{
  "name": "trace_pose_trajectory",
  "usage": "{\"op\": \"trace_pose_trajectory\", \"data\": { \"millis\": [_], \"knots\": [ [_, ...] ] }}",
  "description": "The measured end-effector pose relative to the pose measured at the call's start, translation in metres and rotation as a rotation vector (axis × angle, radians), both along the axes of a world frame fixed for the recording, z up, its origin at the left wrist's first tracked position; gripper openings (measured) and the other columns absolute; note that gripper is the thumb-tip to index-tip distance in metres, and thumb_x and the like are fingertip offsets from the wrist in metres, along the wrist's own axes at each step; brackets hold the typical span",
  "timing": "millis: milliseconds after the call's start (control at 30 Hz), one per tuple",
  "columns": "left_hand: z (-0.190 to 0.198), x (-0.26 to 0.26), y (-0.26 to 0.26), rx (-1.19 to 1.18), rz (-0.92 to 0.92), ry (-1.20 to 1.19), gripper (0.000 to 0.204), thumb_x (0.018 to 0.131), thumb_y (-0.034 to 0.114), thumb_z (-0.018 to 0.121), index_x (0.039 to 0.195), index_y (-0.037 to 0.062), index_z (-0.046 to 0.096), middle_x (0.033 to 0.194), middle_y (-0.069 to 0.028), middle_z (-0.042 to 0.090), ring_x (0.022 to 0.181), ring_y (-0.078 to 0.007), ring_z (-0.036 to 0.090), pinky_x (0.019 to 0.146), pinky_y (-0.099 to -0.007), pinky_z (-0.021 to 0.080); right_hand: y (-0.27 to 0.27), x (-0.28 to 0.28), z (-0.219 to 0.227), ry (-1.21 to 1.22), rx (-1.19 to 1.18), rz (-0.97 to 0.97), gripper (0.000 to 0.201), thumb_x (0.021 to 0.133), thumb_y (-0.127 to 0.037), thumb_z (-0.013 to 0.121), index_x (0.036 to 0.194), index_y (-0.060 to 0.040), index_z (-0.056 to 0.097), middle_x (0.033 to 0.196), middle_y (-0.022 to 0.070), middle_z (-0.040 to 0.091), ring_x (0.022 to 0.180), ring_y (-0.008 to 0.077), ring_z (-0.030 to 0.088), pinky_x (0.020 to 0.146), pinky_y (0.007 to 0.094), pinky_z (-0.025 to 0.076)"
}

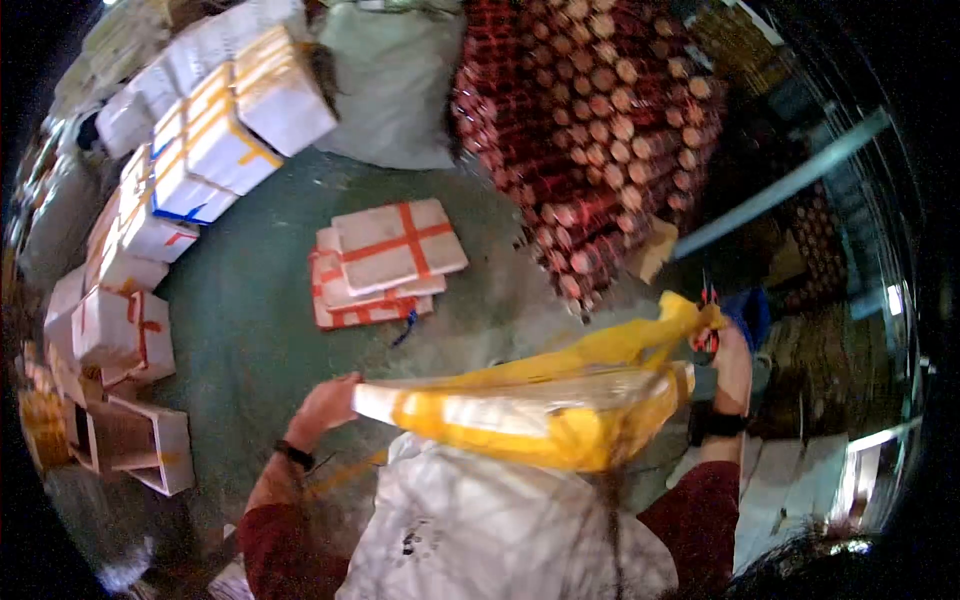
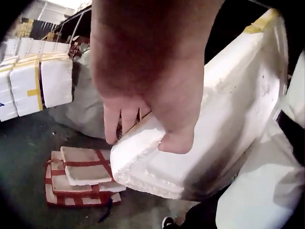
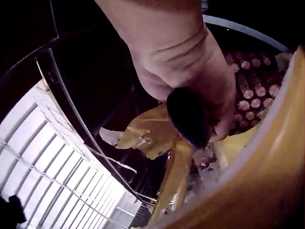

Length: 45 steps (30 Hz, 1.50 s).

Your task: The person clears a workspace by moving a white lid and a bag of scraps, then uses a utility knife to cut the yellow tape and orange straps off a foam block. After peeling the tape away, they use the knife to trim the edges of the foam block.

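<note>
My left hand (image 1: 326, 405) grips one end of a white foam lid (image 2: 217, 129). Its thumb lies on the lid's inner face while the fingers reach behind the edge. Yellow tape (image 1: 565, 440) covers much of the lid's side in the head view. At the other end, my right hand (image 1: 735, 350) holds a red-and-black tool (image 1: 707, 325) with a dark pointed tip. A loose strip of yellow tape (image 3: 152, 131) is bunched at that hand. The tool's black rounded end (image 3: 187, 117) shows beneath the palm; its working part is hidden there.
Several foam lids with red tape (image 1: 400, 245) lie stacked on the green floor (image 1: 260, 300). Taped white foam boxes (image 1: 235, 150) line the left. A grey sack (image 1: 390, 85) and a tall pile of red-netted bundles (image 1: 600, 130) stand ahead. White sacking (image 1: 500, 530) covers my front.
</note>
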<state>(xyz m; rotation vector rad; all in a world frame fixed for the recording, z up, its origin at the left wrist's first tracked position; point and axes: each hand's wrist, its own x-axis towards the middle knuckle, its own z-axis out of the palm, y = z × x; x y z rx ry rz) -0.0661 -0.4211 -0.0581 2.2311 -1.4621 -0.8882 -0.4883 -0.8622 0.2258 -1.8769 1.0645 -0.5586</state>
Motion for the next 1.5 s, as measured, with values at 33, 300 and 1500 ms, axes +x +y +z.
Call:
{"op": "trace_pose_trajectory", "data": {
  "millis": [33,300,1500],
  "knots": [
    [-0.007,-0.005,-0.003,-0.01,-0.034,-0.04,0.043,0.073,0.018,0.076,0.109,0.0055,0.055,0.1,-0.0161,0.066,0.098,-0.0369,0.065,0.08,-0.0453,0.054,-0.036,-0.013,-0.029,-0.109,0.242,-0.238,0.025,0.099,-0.024,0.049,0.087,-0.003,0.057,0.066,0.0038,0.055,0.057,0.0172,0.053,0.055,0.0323,0.046],
    [-0.026,-0.045,-0.028,-0.203,-0.077,-0.216,0.068,0.068,0.017,0.077,0.131,0.0082,0.051,0.121,-0.0145,0.063,0.118,-0.0343,0.056,0.101,-0.0444,0.045,-0.09,-0.016,-0.051,-0.195,0.663,-0.104,0.027,0.097,-0.026,0.055,0.089,-0.0007,0.062,0.07,0.0056,0.06,0.053,0.0177,0.055,0.047,0.0321,0.046],
    [0.008,-0.16,-0.219,-0.482,-0.123,-0.061,0.045,0.069,0.021,0.078,0.109,0.0072,0.062,0.103,-0.0114,0.056,0.102,-0.0347,0.054,0.09,-0.0445,0.046,-0.234,-0.16,-0.102,-0.126,0.792,-0.491,0.023,0.09,-0.026,0.071,0.086,-0.0097,0.055,0.063,-0.0027,0.049,0.049,0.0097,0.048,0.044,0.0248,0.041]
  ]
}}
